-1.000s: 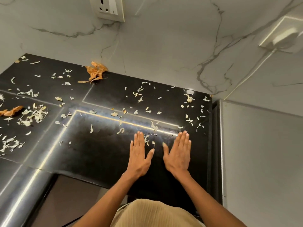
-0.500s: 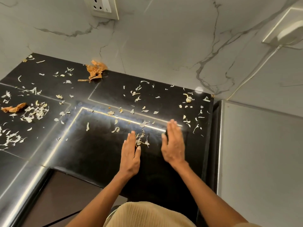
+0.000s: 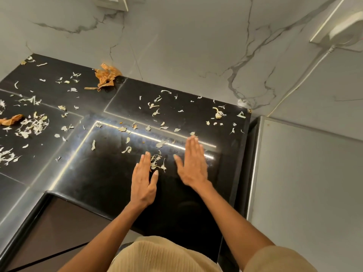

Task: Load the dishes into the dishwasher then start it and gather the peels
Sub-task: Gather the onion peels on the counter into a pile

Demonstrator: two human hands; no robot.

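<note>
Pale peel scraps lie scattered over the black countertop [image 3: 110, 177]. A small gathered clump of peels [image 3: 157, 163] sits between my two hands. My left hand [image 3: 143, 181] lies flat on the counter with straight fingers, just left of the clump. My right hand [image 3: 193, 163] is open with straight fingers, to the right of the clump, fingertips near the bright reflected strip. Orange onion skin [image 3: 106, 76] lies by the back wall, and another orange piece [image 3: 10, 120] at the left edge beside a bigger peel pile [image 3: 33, 125].
A marble wall [image 3: 186, 46] backs the counter, with a socket [image 3: 111, 1] at top and a plug with a white cable [image 3: 343, 30] at upper right. A grey appliance top [image 3: 306, 183] adjoins the counter on the right. More peels [image 3: 218, 113] lie near the back right corner.
Both hands have slid a little away from me and swept loose peels inward into a small clump between them. The right hand now reaches farther than the left.
</note>
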